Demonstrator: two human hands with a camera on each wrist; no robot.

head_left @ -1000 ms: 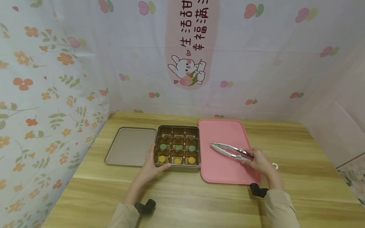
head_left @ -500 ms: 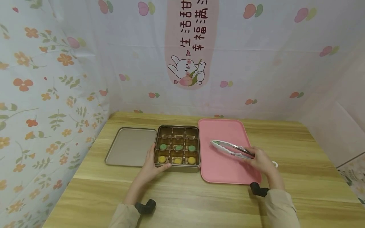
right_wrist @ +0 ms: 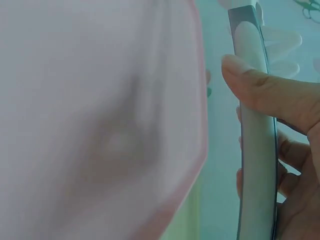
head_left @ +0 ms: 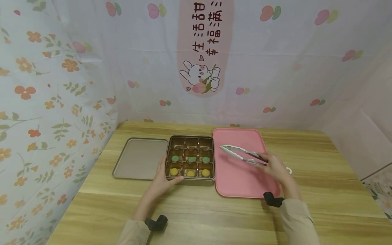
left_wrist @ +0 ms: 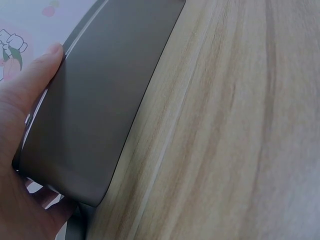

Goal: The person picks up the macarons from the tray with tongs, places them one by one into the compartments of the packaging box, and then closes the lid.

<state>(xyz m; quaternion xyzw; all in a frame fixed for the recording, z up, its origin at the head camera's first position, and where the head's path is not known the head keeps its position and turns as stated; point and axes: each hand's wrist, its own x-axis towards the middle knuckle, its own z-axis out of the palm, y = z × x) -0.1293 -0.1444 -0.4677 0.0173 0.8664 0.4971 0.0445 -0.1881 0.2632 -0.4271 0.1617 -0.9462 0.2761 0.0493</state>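
Observation:
My left hand [head_left: 160,180] holds the near left corner of a square brown box [head_left: 199,181], thumb along the front rim and fingers at its left side. A divided insert fills the box. Green pieces [head_left: 175,158] sit in its middle row and yellow round pieces [head_left: 174,171] in the front row; the back row has none. Over the pink tray [head_left: 245,185], my right hand [head_left: 272,166] grips a pair of tongs [head_left: 254,161], their tips pointing left. Something green shows between the tips. In the right wrist view the thumb presses along the tongs' handle [right_wrist: 257,165].
A flat grey-brown lid [head_left: 141,158] lies against the box's left side. The pink tray stands right beside the box's right wall. Behind the wooden table [head_left: 196,217] hangs a printed cloth [head_left: 147,68], with a floral one along the left.
The right hand has moved left with the tongs, so their tips are nearer the box and slightly farther back. The left hand and the box have stayed in place.

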